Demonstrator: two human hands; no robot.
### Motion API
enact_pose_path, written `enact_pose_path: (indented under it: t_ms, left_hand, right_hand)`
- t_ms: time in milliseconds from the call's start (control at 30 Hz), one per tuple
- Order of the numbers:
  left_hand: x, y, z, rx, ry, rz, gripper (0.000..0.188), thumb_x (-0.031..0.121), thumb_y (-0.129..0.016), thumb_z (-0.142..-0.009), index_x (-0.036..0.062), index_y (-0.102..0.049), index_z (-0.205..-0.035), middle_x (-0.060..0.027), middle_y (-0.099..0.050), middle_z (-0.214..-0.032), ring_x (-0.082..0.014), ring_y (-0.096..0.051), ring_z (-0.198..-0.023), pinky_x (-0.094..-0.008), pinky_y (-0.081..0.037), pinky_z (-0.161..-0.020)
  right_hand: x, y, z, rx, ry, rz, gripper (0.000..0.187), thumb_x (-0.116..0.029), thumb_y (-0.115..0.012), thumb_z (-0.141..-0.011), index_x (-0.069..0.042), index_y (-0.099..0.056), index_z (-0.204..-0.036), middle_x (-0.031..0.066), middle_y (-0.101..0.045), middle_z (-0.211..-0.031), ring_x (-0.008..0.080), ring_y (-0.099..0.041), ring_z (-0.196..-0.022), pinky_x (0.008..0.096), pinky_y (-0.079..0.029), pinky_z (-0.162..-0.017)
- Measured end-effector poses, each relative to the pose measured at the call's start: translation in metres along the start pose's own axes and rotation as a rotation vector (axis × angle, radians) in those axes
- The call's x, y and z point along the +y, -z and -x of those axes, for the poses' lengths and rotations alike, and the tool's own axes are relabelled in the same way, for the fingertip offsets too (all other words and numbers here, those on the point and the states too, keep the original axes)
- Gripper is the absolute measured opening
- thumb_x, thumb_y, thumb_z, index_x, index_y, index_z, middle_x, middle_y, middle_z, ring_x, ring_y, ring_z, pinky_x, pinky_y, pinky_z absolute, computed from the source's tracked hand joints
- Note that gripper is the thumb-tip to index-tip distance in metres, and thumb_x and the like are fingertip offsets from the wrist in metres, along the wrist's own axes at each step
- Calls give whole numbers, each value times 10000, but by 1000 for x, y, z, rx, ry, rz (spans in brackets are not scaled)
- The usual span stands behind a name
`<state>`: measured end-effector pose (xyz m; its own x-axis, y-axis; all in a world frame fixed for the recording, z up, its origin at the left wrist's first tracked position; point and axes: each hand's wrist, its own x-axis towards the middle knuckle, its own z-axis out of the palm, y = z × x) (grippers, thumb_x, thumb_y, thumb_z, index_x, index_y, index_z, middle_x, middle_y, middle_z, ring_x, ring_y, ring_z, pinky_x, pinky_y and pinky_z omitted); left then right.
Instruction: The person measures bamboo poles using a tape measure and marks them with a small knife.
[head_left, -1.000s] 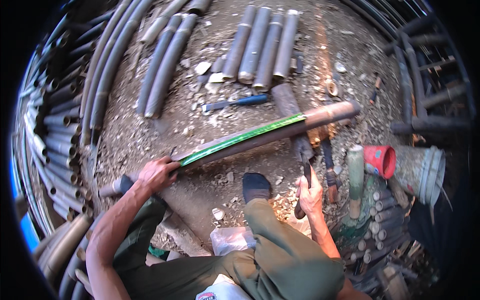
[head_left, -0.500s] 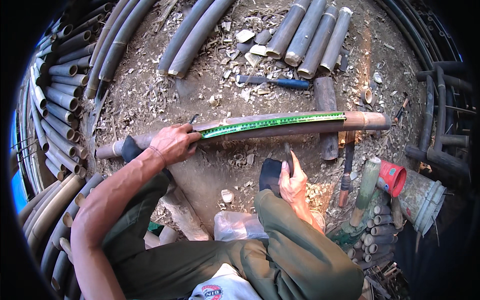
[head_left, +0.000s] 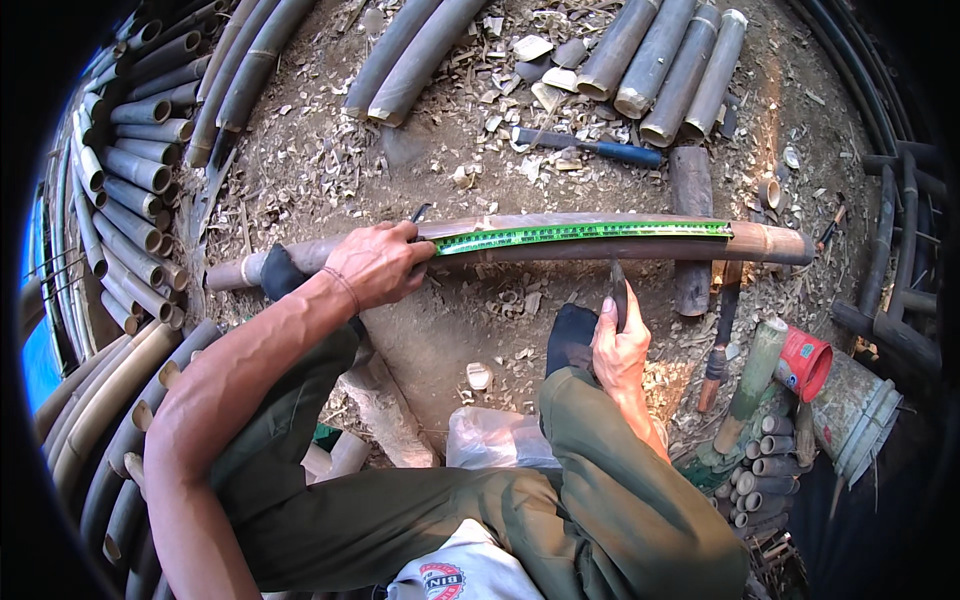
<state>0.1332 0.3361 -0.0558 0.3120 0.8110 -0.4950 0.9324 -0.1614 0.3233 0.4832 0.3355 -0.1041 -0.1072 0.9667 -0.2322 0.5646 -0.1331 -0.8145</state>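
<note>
A long bamboo pole lies crosswise before me, with a flat green strip with printed marks along its upper side. My left hand rests closed on the pole, its curled fingers at the strip's left end; part of the grip is hidden. A small dark hooked piece sticks out beyond those fingers. In my right hand is a knife, blade pointing away from me, its tip at the pole's near edge. Under the pole's right part lies a short, thick bamboo piece.
A blue-handled chisel lies among chips beyond the pole. Cut bamboo lengths lie at the back, and more are stacked at left. Right of my knee stand a red container and a dirty bucket. A wooden-handled blade lies nearby.
My right hand has moved the knife forward, bringing its tip up to the pole's near edge. My left hand stays on the pole and strip. The whole view has shifted slightly.
</note>
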Motion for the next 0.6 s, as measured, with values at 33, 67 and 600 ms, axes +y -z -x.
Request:
enact_pose_path:
  t_ms: [33,67,600]
  left_hand:
    - [0,-1,0,6,0,1,298,246,-674,-826,144,-681,-1107,-109,-628,-1012,-332,-658,-908,-449,-555,-763]
    - [0,-1,0,0,6,1,299,246,-675,-825,144,-682,-1107,-109,-628,-1012,-331,-658,-907,-449,-555,-763]
    - [3,0,-1,47,-14,8,265,247,-657,-827,154,-671,-1075,-104,-599,-964,-314,-653,-894,-439,-553,-752]
  right_hand:
    - [-4,2,0,-11,-52,-20,385,-84,-539,-976,-17,-537,-1355,185,-680,-911,232,-655,-740,346,-518,-673]
    - [-5,2,0,-22,-104,-40,386,-83,-539,-975,-21,-537,-1355,169,-672,-866,207,-632,-696,341,-510,-647]
    - [-5,0,-7,9,107,35,393,-79,-546,-981,0,-517,-1366,68,-534,-737,138,-486,-651,286,-428,-583]
